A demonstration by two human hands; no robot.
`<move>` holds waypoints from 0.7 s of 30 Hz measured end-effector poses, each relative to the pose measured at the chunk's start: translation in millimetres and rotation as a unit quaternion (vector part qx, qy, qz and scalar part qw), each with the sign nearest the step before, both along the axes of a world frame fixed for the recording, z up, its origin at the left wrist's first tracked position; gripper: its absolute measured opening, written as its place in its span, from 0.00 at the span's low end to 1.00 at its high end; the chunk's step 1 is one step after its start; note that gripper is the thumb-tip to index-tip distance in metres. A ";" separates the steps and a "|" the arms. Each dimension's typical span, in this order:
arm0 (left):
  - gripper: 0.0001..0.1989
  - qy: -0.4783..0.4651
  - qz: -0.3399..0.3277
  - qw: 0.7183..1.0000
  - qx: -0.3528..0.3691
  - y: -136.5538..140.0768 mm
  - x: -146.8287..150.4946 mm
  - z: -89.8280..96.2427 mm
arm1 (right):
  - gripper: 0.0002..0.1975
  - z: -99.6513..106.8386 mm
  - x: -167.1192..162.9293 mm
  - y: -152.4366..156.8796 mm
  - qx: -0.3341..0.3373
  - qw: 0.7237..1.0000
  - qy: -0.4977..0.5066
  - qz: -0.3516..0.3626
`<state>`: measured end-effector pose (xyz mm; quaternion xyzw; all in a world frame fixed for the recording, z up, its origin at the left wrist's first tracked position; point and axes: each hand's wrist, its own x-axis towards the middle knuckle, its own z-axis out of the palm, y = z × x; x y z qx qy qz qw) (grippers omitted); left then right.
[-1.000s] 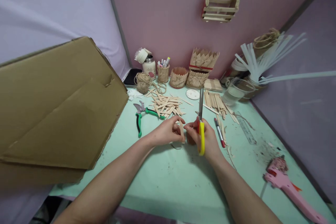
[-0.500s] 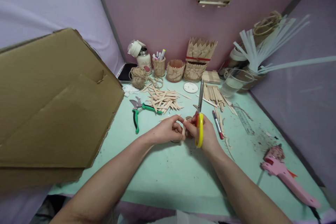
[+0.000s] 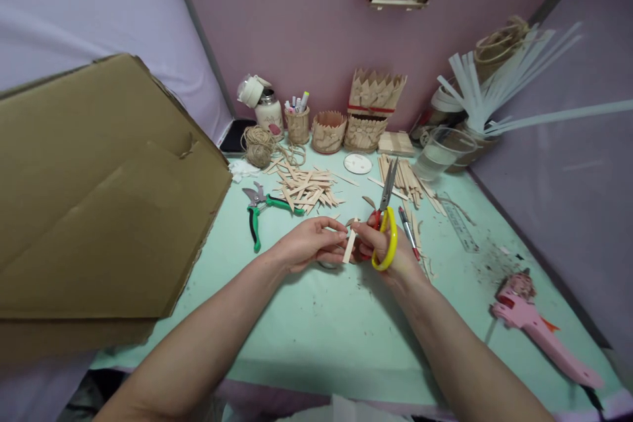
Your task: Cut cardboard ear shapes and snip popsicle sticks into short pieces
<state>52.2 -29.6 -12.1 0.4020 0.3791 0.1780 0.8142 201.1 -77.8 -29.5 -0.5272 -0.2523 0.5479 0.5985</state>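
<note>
My right hand (image 3: 393,254) is closed around scissors (image 3: 388,191) with yellow and red handles, their blades pointing up and away. Its thumb and fingers also pinch a short, pale wooden craft stick (image 3: 350,246). Just left of the stick, my left hand (image 3: 316,242) has its fingers apart, fingertips close to the stick; whether they touch it I cannot tell. Beyond the hands lies a pile of cut, pointed craft-stick pieces (image 3: 311,188). Green-handled pruning shears (image 3: 257,211) rest open to its left. A marker (image 3: 409,234) lies beside my right hand.
Cardboard (image 3: 109,198) covers the left side. A pink glue gun (image 3: 539,336) lies at right, near a clear ruler (image 3: 459,221). Twine (image 3: 260,145), stick-covered pots (image 3: 329,132), a plastic cup (image 3: 442,151) and whole sticks (image 3: 403,175) stand or lie toward the back.
My left fingers have spread and drawn back slightly from the stick, which is now more exposed in my right hand. The scissors have tilted to the right.
</note>
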 end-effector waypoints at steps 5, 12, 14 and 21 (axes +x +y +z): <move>0.21 -0.012 0.075 0.994 0.084 -8.5 7.4 -7.7 | 0.20 -0.3 -9.8 -6.0 0.034 0.997 -0.061 -0.017; 0.22 -0.010 0.097 0.990 0.102 -11.6 10.2 -7.6 | 0.18 4.9 -12.2 -13.8 0.058 0.988 -0.141 -0.028; 0.21 -0.019 0.105 0.990 0.096 -12.4 10.9 -7.8 | 0.18 6.5 -11.7 -14.2 0.056 0.986 -0.151 -0.034; 0.13 0.000 0.157 0.972 0.175 -17.3 15.2 -6.7 | 0.20 5.9 -14.6 -12.3 0.064 0.987 -0.143 -0.043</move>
